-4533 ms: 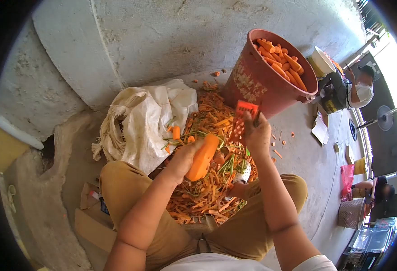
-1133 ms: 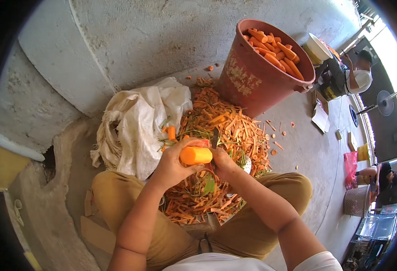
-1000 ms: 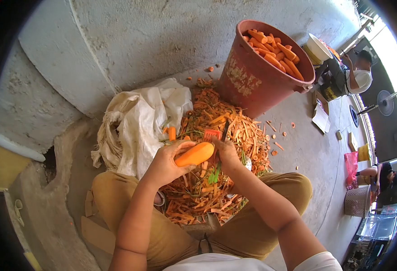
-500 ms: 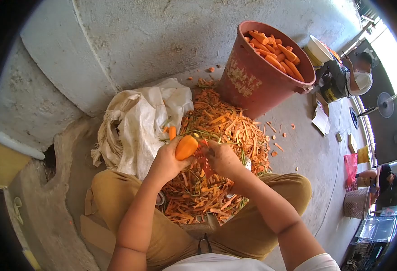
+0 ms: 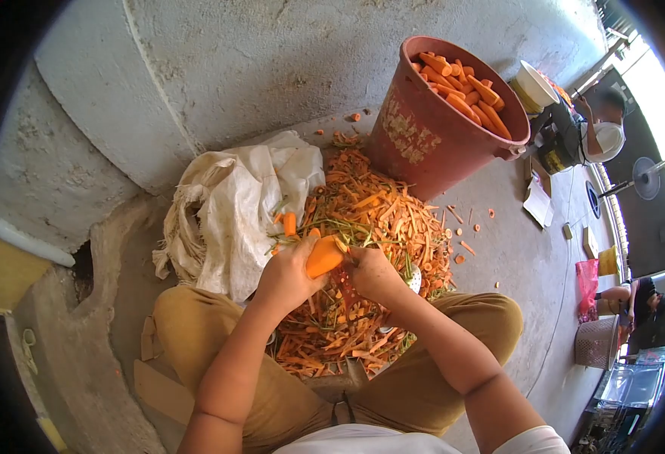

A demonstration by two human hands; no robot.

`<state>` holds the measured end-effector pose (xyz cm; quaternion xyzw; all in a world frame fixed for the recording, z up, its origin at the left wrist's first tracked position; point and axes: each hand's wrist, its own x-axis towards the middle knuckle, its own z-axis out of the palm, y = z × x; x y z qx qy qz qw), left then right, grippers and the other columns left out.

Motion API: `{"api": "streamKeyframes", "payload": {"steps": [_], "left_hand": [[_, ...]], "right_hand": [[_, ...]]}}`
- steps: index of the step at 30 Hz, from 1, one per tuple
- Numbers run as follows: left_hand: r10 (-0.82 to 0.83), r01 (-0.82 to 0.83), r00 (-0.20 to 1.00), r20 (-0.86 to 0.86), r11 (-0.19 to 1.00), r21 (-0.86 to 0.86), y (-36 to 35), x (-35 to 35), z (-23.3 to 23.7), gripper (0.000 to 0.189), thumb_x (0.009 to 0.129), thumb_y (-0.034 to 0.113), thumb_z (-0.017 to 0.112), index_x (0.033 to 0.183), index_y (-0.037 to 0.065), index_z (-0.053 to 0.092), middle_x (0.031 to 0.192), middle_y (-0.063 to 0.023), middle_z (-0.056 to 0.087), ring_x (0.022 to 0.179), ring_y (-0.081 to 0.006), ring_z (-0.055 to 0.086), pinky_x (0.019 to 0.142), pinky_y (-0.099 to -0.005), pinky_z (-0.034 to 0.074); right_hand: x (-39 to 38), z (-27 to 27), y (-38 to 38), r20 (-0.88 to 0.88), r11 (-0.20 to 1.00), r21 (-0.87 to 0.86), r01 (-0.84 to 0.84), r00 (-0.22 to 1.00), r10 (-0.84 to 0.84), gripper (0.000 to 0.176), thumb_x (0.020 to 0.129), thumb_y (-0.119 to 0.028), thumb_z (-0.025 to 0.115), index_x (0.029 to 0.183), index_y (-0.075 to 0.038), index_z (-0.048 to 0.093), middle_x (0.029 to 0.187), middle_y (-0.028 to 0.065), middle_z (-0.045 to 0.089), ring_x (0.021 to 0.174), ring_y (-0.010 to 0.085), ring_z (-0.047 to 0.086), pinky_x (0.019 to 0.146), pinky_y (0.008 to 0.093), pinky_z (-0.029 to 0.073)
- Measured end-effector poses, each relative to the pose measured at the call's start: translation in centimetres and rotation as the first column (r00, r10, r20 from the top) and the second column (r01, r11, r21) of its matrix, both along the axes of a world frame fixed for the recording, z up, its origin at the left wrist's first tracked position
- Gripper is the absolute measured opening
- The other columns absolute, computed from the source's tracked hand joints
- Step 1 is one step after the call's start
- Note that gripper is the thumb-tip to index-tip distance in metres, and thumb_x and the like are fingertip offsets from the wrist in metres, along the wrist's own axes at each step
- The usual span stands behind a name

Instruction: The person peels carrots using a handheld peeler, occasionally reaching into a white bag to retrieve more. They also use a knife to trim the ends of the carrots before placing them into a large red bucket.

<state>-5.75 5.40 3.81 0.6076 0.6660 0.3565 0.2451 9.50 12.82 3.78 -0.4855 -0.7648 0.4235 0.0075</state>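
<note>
Scuffed matt plastic on the red bucket (image 5: 423, 129); left of it, coarse woven sack (image 5: 226, 204) cloth; behind, rough concrete wall (image 5: 257, 68); nearer, smooth peeled carrot (image 5: 323, 257).

Sack (image 5: 226, 204) hems the left hand (image 5: 287, 276); bucket (image 5: 423, 132) ahead; floor (image 5: 522, 265) rightward open (stray peels (image 5: 465, 247)).

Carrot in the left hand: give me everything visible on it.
The carrot is a thick, bright orange stub, smooth and clean-looking, with a blunt right end. It lies tilted, right end raised, above the peelings pile. The left hand wraps its lower end; the right hand meets its right end.
</note>
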Motion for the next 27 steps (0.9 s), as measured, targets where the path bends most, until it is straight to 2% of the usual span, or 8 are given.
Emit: {"api": "streamKeyframes", "payload": {"steps": [7, 13, 16, 18, 21, 23, 25, 27], "left_hand": [[-0.174, 0.172, 0.873, 0.456, 0.984, 0.047, 0.2, -0.3, -1.3, 0.047, 0.064, 0.012, 0.071, 0.103, -0.001, 0.048, 0.082, -0.0076, 0.058, 0.069, -0.0201, 0.057, 0.066, -0.0286, 0.046], [-0.015, 0.461, 0.267, 0.963, 0.88, -0.114, -0.1, -0.4, -2.4, 0.042, 0.067, 0.016, 0.066, 0.103, 0.002, 0.048, 0.07, -0.0033, 0.052, 0.056, -0.0111, 0.05, 0.052, -0.0239, 0.041], [-0.007, 0.478, 0.211, 0.977, 0.873, -0.097, -0.2, -0.3, -1.8, 0.039, 0.068, 0.017, 0.065, 0.1, 0.001, 0.048, 0.068, -0.0036, 0.051, 0.053, -0.0109, 0.048, 0.049, -0.0237, 0.039], [0.012, 0.467, 0.295, 0.955, 0.87, -0.155, -0.2, -0.3, -1.3, 0.041, 0.066, 0.016, 0.067, 0.1, 0.001, 0.049, 0.072, -0.0042, 0.053, 0.058, -0.0128, 0.051, 0.054, -0.0256, 0.041], [-0.244, 0.449, 0.653, 0.717, 0.887, -0.106, -0.1, -0.1, -1.4, 0.044, 0.063, 0.015, 0.069, 0.101, 0.003, 0.051, 0.079, -0.0057, 0.057, 0.067, -0.0154, 0.054, 0.064, -0.028, 0.043], [-0.407, 0.498, 0.761, 0.505, 0.866, -0.052, -0.4, 1.0, -1.0, 0.047, 0.06, 0.014, 0.072, 0.103, 0.005, 0.053, 0.09, -0.0084, 0.06, 0.081, -0.016, 0.056, 0.077, -0.0285, 0.042], [-0.385, 0.415, 0.805, 0.452, 0.909, 0.036, -0.8, 2.3, -0.2, 0.051, 0.059, 0.014, 0.072, 0.105, 0.006, 0.052, 0.09, -0.0112, 0.059, 0.083, -0.0191, 0.057, 0.076, -0.0297, 0.043], [-0.328, 0.348, 0.861, 0.388, 0.937, 0.018, -0.3, 1.9, 0.0, 0.05, 0.058, 0.008, 0.073, 0.103, 0.005, 0.052, 0.096, -0.0084, 0.057, 0.088, -0.0159, 0.054, 0.08, -0.0283, 0.041]], "right_hand": [[-0.2, 0.8, 0.7, -0.046, 0.998, -0.061, 0.004, 0.999, -0.007, 0.017, 0.069, -0.006, 0.049, 0.081, 0.004, 0.055, 0.07, 0.0237, 0.057, 0.069, 0.0375, 0.056, 0.064, 0.0399, 0.045], [-0.4, 1.1, 1.4, -0.049, 0.999, -0.031, -0.043, 0.998, 0.041, 0.017, 0.065, -0.005, 0.049, 0.077, 0.005, 0.056, 0.073, 0.0258, 0.056, 0.072, 0.0383, 0.056, 0.066, 0.0397, 0.045], [-0.4, 1.3, 1.7, 0.011, 0.996, -0.027, -0.087, 0.996, 0.087, 0.018, 0.065, -0.006, 0.049, 0.077, 0.005, 0.057, 0.074, 0.0256, 0.056, 0.074, 0.0389, 0.055, 0.067, 0.0396, 0.045], [-0.3, 0.3, 1.7, 0.016, 0.996, -0.051, -0.068, 0.997, 0.069, 0.018, 0.065, -0.007, 0.052, 0.076, 0.005, 0.058, 0.074, 0.0227, 0.057, 0.073, 0.0359, 0.057, 0.067, 0.0382, 0.046], [0.5, -1.9, 1.9, 0.24, 0.789, 0.296, -0.538, 0.842, 0.484, 0.017, 0.065, -0.011, 0.057, 0.076, 0.003, 0.06, 0.075, 0.0188, 0.059, 0.071, 0.0299, 0.059, 0.067, 0.0361, 0.048], [0.2, -2.3, 1.5, 0.376, 0.947, -0.083, -0.309, 0.871, 0.317, 0.021, 0.07, -0.016, 0.061, 0.083, 0.001, 0.061, 0.077, 0.0131, 0.061, 0.073, 0.0248, 0.061, 0.063, 0.0323, 0.05], [1.6, -7.7, -0.2, 0.354, 0.916, 0.031, -0.4, 0.861, 0.364, 0.022, 0.072, -0.016, 0.061, 0.086, 0.0, 0.061, 0.082, 0.011, 0.062, 0.077, 0.0247, 0.061, 0.063, 0.0328, 0.05], [1.2, -11.5, -2.1, 0.408, 0.919, -0.163, -0.358, 0.824, 0.393, 0.022, 0.073, -0.015, 0.06, 0.089, 0.0, 0.061, 0.09, 0.0114, 0.061, 0.082, 0.0242, 0.06, 0.066, 0.0363, 0.049]]}}
